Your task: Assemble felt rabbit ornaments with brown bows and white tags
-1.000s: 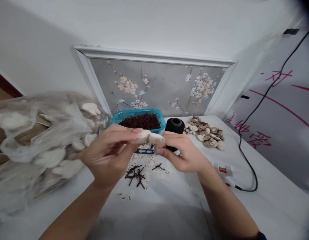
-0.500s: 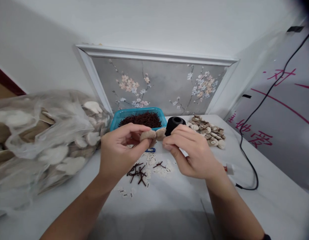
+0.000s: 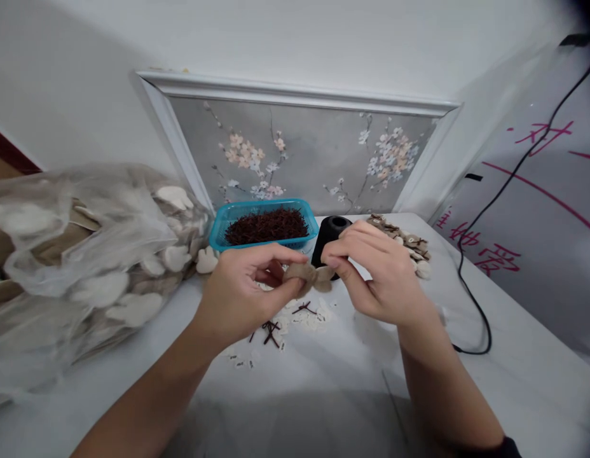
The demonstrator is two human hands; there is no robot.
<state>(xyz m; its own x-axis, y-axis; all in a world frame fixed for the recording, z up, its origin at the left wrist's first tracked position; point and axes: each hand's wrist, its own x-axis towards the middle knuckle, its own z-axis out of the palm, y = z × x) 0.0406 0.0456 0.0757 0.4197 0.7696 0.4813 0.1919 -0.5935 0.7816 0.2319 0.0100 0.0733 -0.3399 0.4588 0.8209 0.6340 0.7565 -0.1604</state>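
My left hand [image 3: 250, 289] pinches a small brown plush rabbit-head piece [image 3: 299, 275] between thumb and fingers, its ears pointing to the right. Close by the ears, the thumb and fingertips of my right hand [image 3: 378, 270] are pressed together. Whatever they hold, if anything, is too small or hidden to make out. A black cylinder [image 3: 326, 238] with a hole in its top stands just behind the fingers. On the table below lie dark brown bows [image 3: 271, 334] and several small white tags [image 3: 314, 318].
A blue basket [image 3: 216, 236] full of dark brown bows [image 3: 269, 226] stands at the back. To the left bulges a clear plastic bag [image 3: 109, 216] of plush pieces. Finished-looking plush pieces with bows [image 3: 412, 242] are heaped at the right, near a black cable [image 3: 488, 337].
My left hand has shifted right and slightly down, turning the plush piece so its ears show beside my right fingertips. My right hand has moved slightly right. The view has tilted a little.
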